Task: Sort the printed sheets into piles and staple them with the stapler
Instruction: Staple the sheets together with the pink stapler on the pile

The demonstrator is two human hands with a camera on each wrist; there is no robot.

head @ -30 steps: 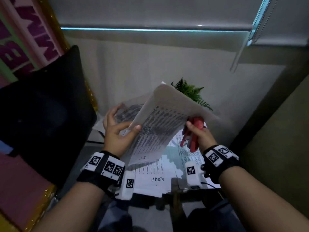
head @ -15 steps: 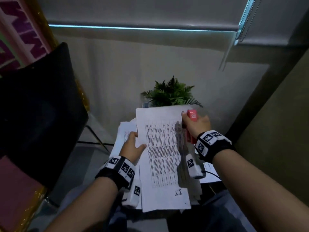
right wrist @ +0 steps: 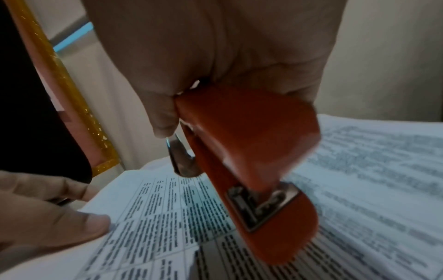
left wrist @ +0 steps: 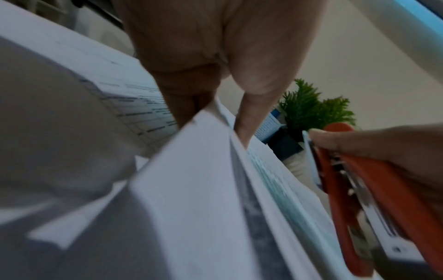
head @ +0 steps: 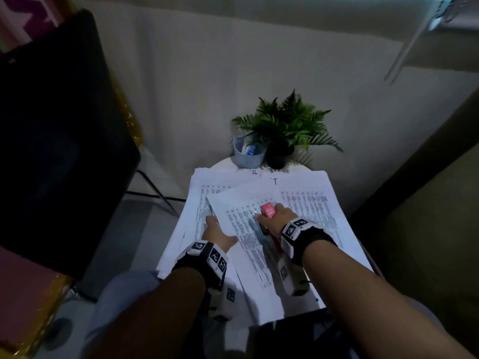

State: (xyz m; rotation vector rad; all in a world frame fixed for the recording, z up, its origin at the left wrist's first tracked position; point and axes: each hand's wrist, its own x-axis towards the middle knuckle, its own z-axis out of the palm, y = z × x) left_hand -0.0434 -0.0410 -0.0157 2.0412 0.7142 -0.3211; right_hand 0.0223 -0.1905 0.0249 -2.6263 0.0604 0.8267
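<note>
Printed sheets cover a small round white table (head: 223, 161). A top set of sheets (head: 241, 203) lies slanted over a left pile (head: 197, 198) and a right pile (head: 311, 200). My left hand (head: 219, 233) pinches the top set's left edge, with the thumb (right wrist: 79, 221) on the print and the paper edge (left wrist: 215, 132) between thumb and fingers. In my right hand (head: 276, 222) is the red stapler (head: 267, 210), gripped just above the top set's middle. The stapler (right wrist: 251, 151) points down at the sheet, its jaws slightly apart. It also shows as the stapler (left wrist: 347, 189) in the left wrist view.
A fern in a black pot (head: 278, 154) and a pale blue basket (head: 247, 154) stand at the table's far edge, against a grey wall. A black chair back (head: 51, 125) fills the left side. The paper piles overhang the table toward my lap.
The set of sheets, held up and curled in the air a second ago, has come down flat onto the piles. Both hands dropped with it, the right one keeping the stapler.
</note>
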